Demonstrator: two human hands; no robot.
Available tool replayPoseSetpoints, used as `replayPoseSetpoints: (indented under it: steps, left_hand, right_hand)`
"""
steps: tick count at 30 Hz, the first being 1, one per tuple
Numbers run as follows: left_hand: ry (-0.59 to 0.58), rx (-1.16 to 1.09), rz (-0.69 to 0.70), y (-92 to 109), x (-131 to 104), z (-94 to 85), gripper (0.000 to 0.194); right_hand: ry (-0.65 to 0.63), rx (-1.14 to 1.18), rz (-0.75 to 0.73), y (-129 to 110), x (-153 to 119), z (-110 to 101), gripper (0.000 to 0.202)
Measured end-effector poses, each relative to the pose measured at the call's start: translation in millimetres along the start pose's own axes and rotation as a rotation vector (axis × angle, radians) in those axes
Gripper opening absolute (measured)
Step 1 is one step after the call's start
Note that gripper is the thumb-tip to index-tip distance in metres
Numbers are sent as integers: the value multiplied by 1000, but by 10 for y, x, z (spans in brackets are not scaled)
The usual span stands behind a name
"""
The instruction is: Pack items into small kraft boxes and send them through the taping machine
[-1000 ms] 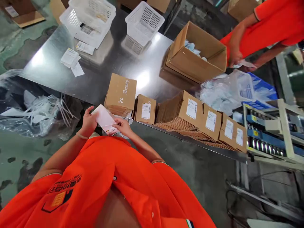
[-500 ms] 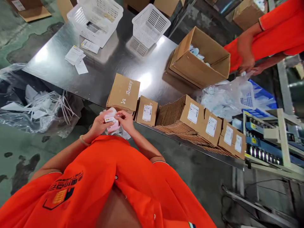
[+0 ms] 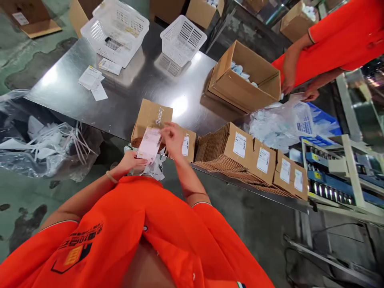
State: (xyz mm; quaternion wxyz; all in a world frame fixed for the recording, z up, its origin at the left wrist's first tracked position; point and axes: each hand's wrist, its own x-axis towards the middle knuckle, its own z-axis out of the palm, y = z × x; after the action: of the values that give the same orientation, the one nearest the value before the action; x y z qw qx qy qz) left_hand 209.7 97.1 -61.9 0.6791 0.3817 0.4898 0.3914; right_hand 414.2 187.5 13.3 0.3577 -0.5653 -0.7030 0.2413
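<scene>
My left hand (image 3: 131, 161) grips the lower end of a pale pink label sheet (image 3: 149, 145), which is raised in front of a brown carton (image 3: 152, 116) at the table's near edge. At the sheet's upper right is my right hand (image 3: 172, 138), its fingers bent; whether they touch the sheet is too blurred to tell. Behind that hand stands a smaller carton (image 3: 189, 145) with a white label. Crumpled white backing scraps (image 3: 154, 170) hang below the sheet.
A row of folded cartons (image 3: 231, 154) lines the near table edge to the right. White baskets (image 3: 183, 40), loose labels (image 3: 91, 78) and an open box (image 3: 244, 80) stand on the metal table (image 3: 120, 108). Another person (image 3: 330, 52) handles a plastic bag at right; a scrap bag (image 3: 60, 148) hangs left.
The label sheet now shows long and raised instead of bunched between both hands. My right hand has moved up and right, away from my left hand.
</scene>
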Motion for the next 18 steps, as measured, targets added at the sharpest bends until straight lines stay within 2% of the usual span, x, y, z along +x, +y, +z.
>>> replayPoseSetpoints:
  steps: [2, 4, 7, 9, 11, 13, 14, 18]
  left_hand:
    - [24, -55, -37, -68, 76, 72, 74]
    - [54, -115, -50, -138, 166, 133, 75]
    - [54, -105, -47, -272, 263, 119, 70]
    - [39, 25, -55, -381, 254, 11, 65]
    - [25, 174, -32, -471, 175, -146, 59]
    - [34, 256, 52, -488, 57, -297, 55]
    - [56, 278, 111, -459, 1, -355, 53]
    - [189, 349, 267, -151, -65, -421, 37]
  right_hand:
    - [57, -62, 15, 109, 564, -37, 20]
    - [47, -104, 46, 227, 1049, -9, 20]
    - [-39, -199, 119, 345, 1416, 105, 19]
    - [-62, -278, 141, 362, 1424, 180, 26]
    - [-11, -360, 125, 330, 1322, 250, 46]
    - [44, -433, 79, 254, 1181, 341, 69]
    - [28, -457, 41, 205, 1110, 400, 75]
    - [-281, -466, -114, 4, 876, 643, 81]
